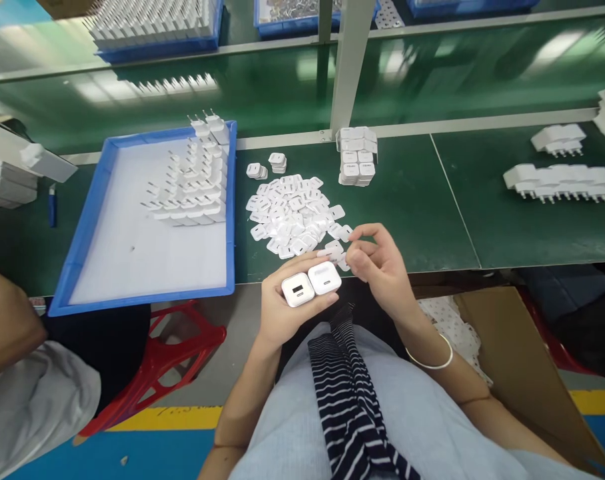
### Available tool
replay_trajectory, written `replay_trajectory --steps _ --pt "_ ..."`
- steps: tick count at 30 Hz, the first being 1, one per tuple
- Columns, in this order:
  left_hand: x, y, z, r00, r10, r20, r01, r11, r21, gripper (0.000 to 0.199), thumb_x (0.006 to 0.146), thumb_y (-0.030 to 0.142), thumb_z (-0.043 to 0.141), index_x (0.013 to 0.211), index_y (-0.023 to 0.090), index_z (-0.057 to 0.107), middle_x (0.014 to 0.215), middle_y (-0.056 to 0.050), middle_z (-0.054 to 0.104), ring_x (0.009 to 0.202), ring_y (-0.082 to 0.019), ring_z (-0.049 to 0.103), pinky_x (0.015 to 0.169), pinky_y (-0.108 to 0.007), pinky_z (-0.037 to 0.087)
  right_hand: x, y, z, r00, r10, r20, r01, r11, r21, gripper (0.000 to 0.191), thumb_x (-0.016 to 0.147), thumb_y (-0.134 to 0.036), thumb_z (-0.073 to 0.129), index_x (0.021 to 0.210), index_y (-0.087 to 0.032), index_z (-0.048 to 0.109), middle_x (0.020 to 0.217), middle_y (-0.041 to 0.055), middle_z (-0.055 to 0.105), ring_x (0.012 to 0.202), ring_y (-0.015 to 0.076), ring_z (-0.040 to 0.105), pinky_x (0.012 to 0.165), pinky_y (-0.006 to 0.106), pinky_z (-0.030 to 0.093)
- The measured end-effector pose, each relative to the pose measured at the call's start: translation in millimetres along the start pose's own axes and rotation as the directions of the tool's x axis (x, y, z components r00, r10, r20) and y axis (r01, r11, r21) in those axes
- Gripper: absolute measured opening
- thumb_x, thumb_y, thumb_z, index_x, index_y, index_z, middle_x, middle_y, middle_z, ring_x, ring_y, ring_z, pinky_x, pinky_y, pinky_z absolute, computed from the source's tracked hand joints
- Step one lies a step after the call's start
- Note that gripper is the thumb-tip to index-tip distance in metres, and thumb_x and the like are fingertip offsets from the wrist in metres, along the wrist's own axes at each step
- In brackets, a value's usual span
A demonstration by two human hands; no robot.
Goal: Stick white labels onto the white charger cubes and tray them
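Observation:
My left hand [287, 297] is closed around two white charger housings [298, 290] held side by side, end faces up. The left one shows a dark rectangular opening and a slot; the right one's end [325, 278] shows only a slot. At the near edge of a heap of small white end caps [290, 213], my right hand [377, 267] has its fingers curled, index and thumb apart. Its index fingertip is at one loose cap [346, 233], seemingly touching it. A few more caps lie partly hidden behind my left fingertips.
Left of the heap, a blue-rimmed tray [147, 297] carries rows of white plug chargers [197, 193]. Small cap stacks [277, 162] and a charger block [356, 157] stand behind. More chargers [567, 181] line the right. A co-worker's arm [7, 320] is at far left.

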State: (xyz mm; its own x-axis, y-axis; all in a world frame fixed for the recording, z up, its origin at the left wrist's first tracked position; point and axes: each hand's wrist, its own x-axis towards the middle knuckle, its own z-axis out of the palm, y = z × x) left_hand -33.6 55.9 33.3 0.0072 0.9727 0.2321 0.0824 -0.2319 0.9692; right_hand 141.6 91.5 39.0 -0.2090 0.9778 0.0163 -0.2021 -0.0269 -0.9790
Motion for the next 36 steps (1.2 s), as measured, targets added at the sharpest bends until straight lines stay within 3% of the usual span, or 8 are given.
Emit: replay_trajectory --steps 6,11,15,20,25,30,32,36 --pt "3.3 0.3 -7.4 0.988 -0.040 0.147 0.041 0.999 -0.005 0.042 0.067 0.021 0.090 0.107 0.026 0.079 0.114 -0.009 0.078 0.111 -0.027 0.074 0.100 -0.043 0.061 9.0 -10.3 -15.6 0.980 -0.086 0.179 0.134 0.952 -0.275 0.017 0.093 -0.032 0.070 0.108 -0.024 0.071 0.085 0.0001 0.062 0.075 0.0135 0.056 0.062 0.025 0.045" --pt "3.0 5.6 -10.4 0.968 -0.067 0.244 0.040 0.993 0.113 0.041 0.068 0.019 0.088 0.107 0.025 0.079 0.114 -0.010 0.078 0.109 -0.026 0.074 0.099 -0.042 0.060 23.2 -19.4 -24.7 0.889 -0.071 0.453 0.299 0.839 -0.455 0.016 0.098 -0.021 0.062 0.101 -0.023 0.078 0.090 0.0022 0.074 0.081 0.0148 0.066 0.074 0.027 0.051" --pt "0.9 -5.2 -8.9 0.953 -0.220 0.210 0.209 0.975 0.077 0.036 0.068 0.027 0.087 0.104 0.023 0.081 0.125 -0.014 0.074 0.124 -0.034 0.067 0.104 -0.046 0.057 26.2 -7.0 -14.1 0.948 -0.203 0.244 0.300 0.829 -0.472 0.017 0.098 -0.020 0.060 0.096 -0.019 0.077 0.089 0.0051 0.075 0.081 0.0167 0.068 0.073 0.029 0.052" --pt "7.5 -16.5 -5.5 0.912 -0.399 0.098 0.404 0.914 -0.035 0.045 0.067 0.037 0.087 0.107 0.018 0.080 0.115 -0.014 0.078 0.110 -0.034 0.073 0.103 -0.048 0.057 24.7 23.4 3.7 0.935 -0.354 -0.034 0.297 0.830 -0.472 0.015 0.096 -0.022 0.059 0.094 -0.019 0.073 0.089 0.0062 0.076 0.077 0.0176 0.068 0.071 0.029 0.053" --pt "24.1 -9.3 -18.8 0.922 -0.319 0.219 0.244 0.919 0.311 0.034 0.066 0.035 0.084 0.098 0.024 0.082 0.113 -0.010 0.079 0.111 -0.035 0.073 0.097 -0.045 0.061 24.9 18.2 -11.2 0.949 -0.217 0.229 0.315 0.672 -0.670 0.012 0.097 -0.018 0.057 0.100 -0.019 0.069 0.099 0.0058 0.076 0.090 0.0186 0.069 0.080 0.028 0.051" --pt "37.6 -7.7 -23.6 0.858 -0.239 0.454 -0.014 0.873 0.487 0.029 0.068 0.026 0.077 0.096 0.029 0.082 0.110 -0.005 0.080 0.096 -0.028 0.078 0.086 -0.036 0.065 30.3 -1.8 -27.0 0.827 -0.022 0.562 0.535 0.336 -0.775 0.012 0.099 -0.022 0.059 0.090 -0.019 0.066 0.092 0.0044 0.073 0.089 0.0181 0.066 0.072 0.027 0.042" --pt "39.1 -9.5 -21.8 0.851 -0.221 0.477 -0.052 0.867 0.495 0.029 0.069 0.026 0.077 0.097 0.030 0.082 0.110 -0.005 0.080 0.097 -0.028 0.078 0.088 -0.036 0.065 32.7 -4.8 -30.2 0.823 0.007 0.569 0.534 0.333 -0.777 0.019 0.098 -0.022 0.060 0.079 -0.019 0.061 0.082 0.0023 0.070 0.080 0.0165 0.063 0.065 0.027 0.037" --pt "35.0 -12.2 -19.0 0.918 -0.205 0.340 0.025 0.885 0.465 0.030 0.074 0.035 0.077 0.103 0.029 0.081 0.121 -0.006 0.077 0.112 -0.032 0.073 0.099 -0.043 0.060 31.7 -2.5 -35.8 0.945 -0.052 0.322 0.302 0.514 -0.803 0.015 0.096 -0.020 0.060 0.081 -0.019 0.059 0.071 -0.0005 0.064 0.065 0.0134 0.055 0.061 0.025 0.033"
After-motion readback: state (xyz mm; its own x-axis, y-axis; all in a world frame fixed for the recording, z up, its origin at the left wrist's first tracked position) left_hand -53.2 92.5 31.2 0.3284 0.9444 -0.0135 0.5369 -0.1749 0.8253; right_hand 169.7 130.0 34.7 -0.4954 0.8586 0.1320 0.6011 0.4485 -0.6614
